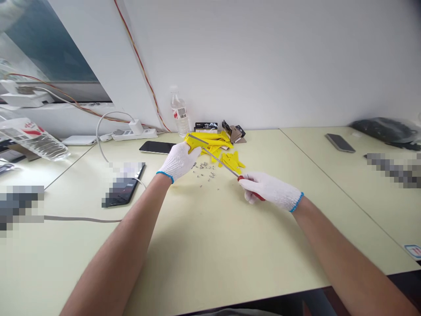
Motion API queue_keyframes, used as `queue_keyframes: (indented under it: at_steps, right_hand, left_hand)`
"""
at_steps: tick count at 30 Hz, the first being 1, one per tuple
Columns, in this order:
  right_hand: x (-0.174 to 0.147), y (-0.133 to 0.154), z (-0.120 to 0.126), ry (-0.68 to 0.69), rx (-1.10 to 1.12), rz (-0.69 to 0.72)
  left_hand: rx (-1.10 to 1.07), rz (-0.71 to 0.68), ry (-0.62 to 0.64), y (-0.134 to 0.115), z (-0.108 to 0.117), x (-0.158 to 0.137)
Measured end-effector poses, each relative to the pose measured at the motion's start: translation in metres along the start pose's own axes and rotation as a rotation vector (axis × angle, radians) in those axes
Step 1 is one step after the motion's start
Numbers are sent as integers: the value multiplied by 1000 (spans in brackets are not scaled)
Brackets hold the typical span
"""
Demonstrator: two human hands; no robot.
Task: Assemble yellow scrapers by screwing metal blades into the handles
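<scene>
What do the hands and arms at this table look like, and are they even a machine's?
They are a person's. The left hand and right hand wear matching white gloves that look knitted, each finished at the wrist with a bright blue edging. Both forearms are bare. I can make out no markings on the gloves.

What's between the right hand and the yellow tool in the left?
In the head view, a red-handled screwdriver's shaft runs from the right hand toward the yellow tool; tip contact unclear.
</scene>
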State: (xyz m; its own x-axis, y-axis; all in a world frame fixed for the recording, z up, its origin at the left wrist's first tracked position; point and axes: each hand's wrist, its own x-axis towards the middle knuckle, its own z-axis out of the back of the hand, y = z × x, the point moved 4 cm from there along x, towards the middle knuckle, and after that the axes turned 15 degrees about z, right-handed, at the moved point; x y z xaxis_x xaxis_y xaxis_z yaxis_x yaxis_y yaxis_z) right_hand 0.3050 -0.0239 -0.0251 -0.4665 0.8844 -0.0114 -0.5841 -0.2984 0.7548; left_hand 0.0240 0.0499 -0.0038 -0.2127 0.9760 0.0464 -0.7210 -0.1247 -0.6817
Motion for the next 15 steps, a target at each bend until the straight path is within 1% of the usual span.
queue_keyframes:
  at_steps: [3,6,11,13,15]
  right_hand:
    - [3,-5,-3,-49,22,25]
    - [4,-4,-5,-95,59,57]
    - [2,3,-5,-5,235,15]
    - [1,3,-5,-17,236,9]
    - [2,-1,-5,-56,191,6]
  left_hand:
    - [1,2,16,-3,0,-1]
    - [-2,19,32,-3,0,-2]
    - [-57,28,30,0,3,-1]
    - [-51,27,3,1,5,-1]
    - [-71,37,18,1,4,-1]
